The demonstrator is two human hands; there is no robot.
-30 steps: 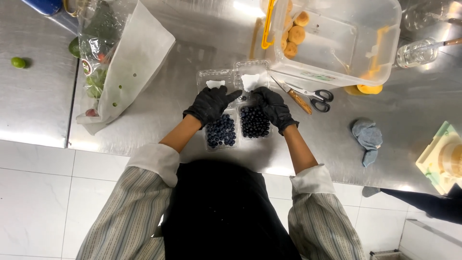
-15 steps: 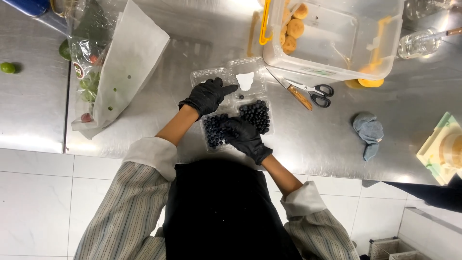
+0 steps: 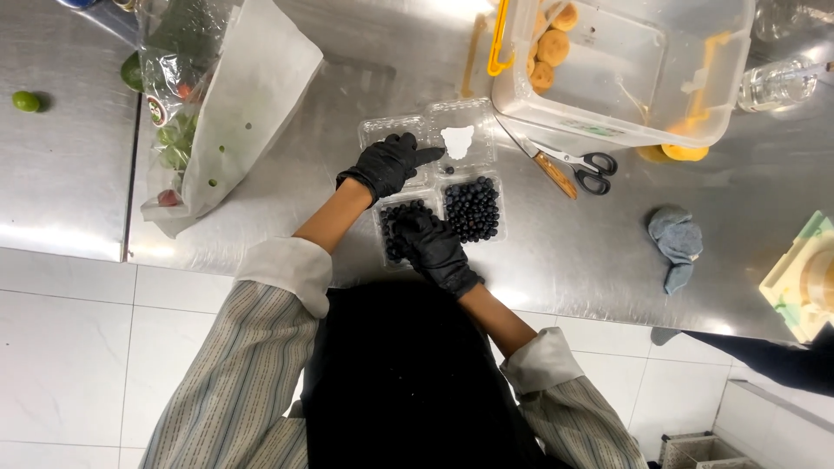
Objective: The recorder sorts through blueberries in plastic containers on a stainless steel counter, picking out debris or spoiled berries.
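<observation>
1. Left hand [image 3: 388, 165], black glove, rests on the open clamshell lid [image 3: 426, 139]; grip loose, index finger stretched toward the white pad [image 3: 458, 140], nothing clearly held.
2. Right hand [image 3: 434, 247], black glove, lies over the near-left berry tray [image 3: 395, 234]; fingers curled down into the blueberries [image 3: 472, 208]. Can't tell whether the grip has hold of any.
3. Second tray of blueberries sits just right of the right hand, touching the first tray.
4. Scissors [image 3: 578, 165] lie on the tabletop [image 3: 573, 252] right of the left hand, near the clear bin [image 3: 625, 69] with round pastries.
5. Blue cloth [image 3: 676, 243] well right of both hands.
6. Bag of greens [image 3: 217, 104] left of the left hand; lime [image 3: 25, 101] far left.
</observation>
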